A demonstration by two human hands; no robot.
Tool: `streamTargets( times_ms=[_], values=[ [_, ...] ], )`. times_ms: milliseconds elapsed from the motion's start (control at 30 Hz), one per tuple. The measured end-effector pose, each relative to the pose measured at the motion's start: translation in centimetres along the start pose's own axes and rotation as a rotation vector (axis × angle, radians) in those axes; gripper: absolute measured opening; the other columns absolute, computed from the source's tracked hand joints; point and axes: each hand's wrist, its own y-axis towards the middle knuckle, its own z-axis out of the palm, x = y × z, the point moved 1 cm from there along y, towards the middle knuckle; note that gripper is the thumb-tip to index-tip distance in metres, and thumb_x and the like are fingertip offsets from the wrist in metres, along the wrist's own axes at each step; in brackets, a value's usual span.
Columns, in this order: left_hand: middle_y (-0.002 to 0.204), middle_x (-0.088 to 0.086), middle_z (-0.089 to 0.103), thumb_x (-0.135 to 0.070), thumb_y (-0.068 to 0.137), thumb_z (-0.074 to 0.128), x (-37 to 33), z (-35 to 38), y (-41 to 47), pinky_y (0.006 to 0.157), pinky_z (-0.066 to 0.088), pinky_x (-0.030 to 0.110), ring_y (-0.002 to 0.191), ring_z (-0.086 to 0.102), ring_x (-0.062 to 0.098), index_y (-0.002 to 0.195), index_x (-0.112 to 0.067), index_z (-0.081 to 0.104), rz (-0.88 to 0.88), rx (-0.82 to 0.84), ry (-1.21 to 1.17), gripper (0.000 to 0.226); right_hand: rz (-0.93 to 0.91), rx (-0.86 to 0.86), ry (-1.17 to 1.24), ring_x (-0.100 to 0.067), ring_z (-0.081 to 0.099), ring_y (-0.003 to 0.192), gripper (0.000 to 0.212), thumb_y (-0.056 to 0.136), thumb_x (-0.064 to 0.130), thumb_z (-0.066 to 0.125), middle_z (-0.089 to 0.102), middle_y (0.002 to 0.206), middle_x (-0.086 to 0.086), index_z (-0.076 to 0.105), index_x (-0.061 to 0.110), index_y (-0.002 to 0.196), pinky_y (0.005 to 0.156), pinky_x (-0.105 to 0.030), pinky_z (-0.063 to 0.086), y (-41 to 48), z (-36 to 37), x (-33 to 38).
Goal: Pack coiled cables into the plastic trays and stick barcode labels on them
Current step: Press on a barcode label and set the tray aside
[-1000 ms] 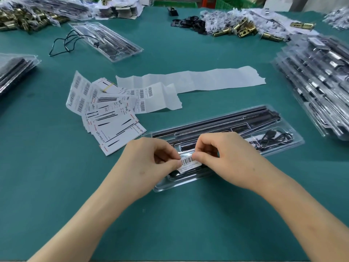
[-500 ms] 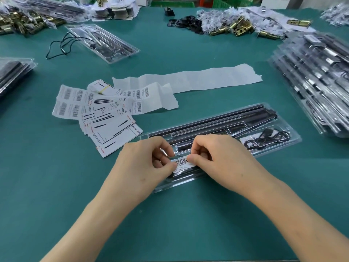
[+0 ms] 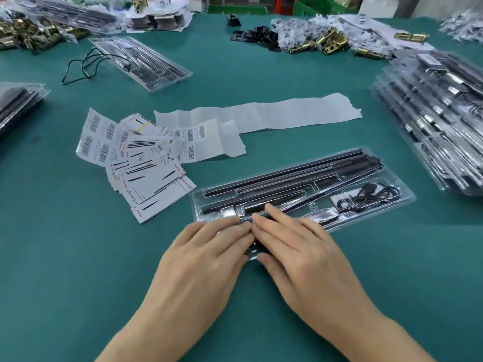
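1. Evidently, the coiled cable (image 3: pixel 366 197) lay packed in the right end of the plastic tray (image 3: pixel 407 202); packing looked done here.
2. The left hand (image 3: pixel 209 257) and right hand (image 3: pixel 300 252) pressed flat-fingered on the tray's near-left end, each grip released and grasping nothing. Any barcode label there was hidden beneath them.
3. Spare label sheets (image 3: pixel 104 137) and a far tray (image 3: pixel 146 66) with a loose cable (image 3: pixel 86 64) suggested work left.
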Motion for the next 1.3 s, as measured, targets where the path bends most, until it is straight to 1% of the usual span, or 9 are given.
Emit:
streamTargets(
  times_ms=[100,200,467,767,900,1067,1167,1233,1300],
  values=[
    [0.14,-0.01,0.064,-0.031,0.099,0.05,0.5,-0.2,-1.4,0.102,0.043,0.035,0.132,0.06,0.015,0.13,-0.02,0.072,0.01,0.062,0.006,0.04,0.026,0.1,-0.036,-0.013,0.031,0.153,0.048,0.106,0.04,0.041,0.043,0.158,0.013,0.053,0.025,0.15,0.118,-0.048,0.034,-1.1,-0.2,-0.8],
    [0.144,-0.013,0.059,-0.035,0.1,0.049,1.3,-0.4,-2.3,0.104,0.044,0.036,0.135,0.056,0.013,0.133,-0.024,0.07,-0.021,0.06,-0.021,0.041,0.044,0.128,-0.055,-0.014,0.028,0.154,0.049,0.106,0.043,0.039,0.043,0.158,0.015,0.052,0.028,0.15,0.12,-0.053,0.031,-0.9,-0.5,-0.8],
    [0.142,-0.007,0.063,-0.037,0.1,0.053,0.5,0.0,-1.0,0.106,0.043,0.037,0.139,0.053,0.015,0.131,-0.019,0.071,0.01,0.032,0.015,0.04,-0.017,0.147,-0.08,-0.015,0.018,0.157,0.051,0.106,0.041,0.044,0.04,0.162,0.008,0.049,0.02,0.152,0.117,-0.047,0.034,-1.0,-0.3,-0.3],
    [0.138,-0.01,0.064,-0.03,0.099,0.049,1.6,-0.2,-1.7,0.097,0.059,0.039,0.13,0.06,0.015,0.125,-0.02,0.075,0.012,0.012,-0.062,0.038,-0.027,0.083,-0.068,-0.018,0.031,0.153,0.04,0.106,0.045,0.042,0.05,0.155,0.006,0.062,0.034,0.139,0.118,-0.048,0.031,-0.5,-1.6,-3.6],
    [0.135,-0.015,0.066,-0.031,0.098,0.053,1.9,-0.3,-1.8,0.093,0.06,0.032,0.13,0.059,0.007,0.114,-0.024,0.078,-0.021,0.015,-0.151,0.031,0.132,-0.011,0.022,-0.015,0.038,0.147,0.042,0.104,0.047,0.043,0.055,0.149,0.004,0.065,0.026,0.133,0.12,-0.041,0.027,3.3,-3.1,-7.8],
    [0.134,-0.018,0.066,-0.032,0.098,0.056,1.9,-0.3,-1.9,0.086,0.062,0.03,0.129,0.059,0.003,0.109,-0.025,0.078,-0.053,-0.006,-0.234,0.026,0.273,0.52,-0.069,-0.008,0.007,0.157,0.08,0.097,0.068,0.033,0.018,0.17,0.01,0.021,0.023,0.163,0.128,-0.043,0.012,9.5,-3.1,-13.4],
    [0.135,-0.02,0.064,-0.033,0.099,0.055,2.4,-0.3,-1.8,0.099,0.054,0.024,0.131,0.057,-0.001,0.11,-0.024,0.078,-0.075,-0.026,-0.305,0.027,0.2,0.6,-0.1,-0.013,0.031,0.151,0.08,0.089,0.078,0.039,0.039,0.162,0.009,0.043,0.029,0.152,0.124,-0.046,0.023,10.7,-3.2,-14.3],
    [0.136,-0.023,0.063,-0.033,0.098,0.057,2.8,-0.2,-1.7,0.104,0.047,0.017,0.132,0.054,-0.004,0.11,-0.025,0.077,-0.105,-0.037,-0.353,0.024,0.136,0.544,-0.12,-0.014,0.052,0.129,0.071,0.081,0.083,0.047,0.06,0.134,0.012,0.06,0.031,0.128,0.112,-0.044,0.038,10.9,-3.7,-14.3],
    [0.136,-0.024,0.062,-0.033,0.098,0.055,3.3,-0.1,-1.5,0.105,0.045,0.015,0.132,0.054,-0.005,0.109,-0.026,0.077,-0.121,-0.041,-0.374,0.025,0.124,0.507,-0.095,-0.012,0.054,0.114,0.059,0.078,0.081,0.056,0.06,0.115,0.014,0.061,0.032,0.11,0.103,-0.04,0.041,10.7,-4.0,-14.3]
  ],
)
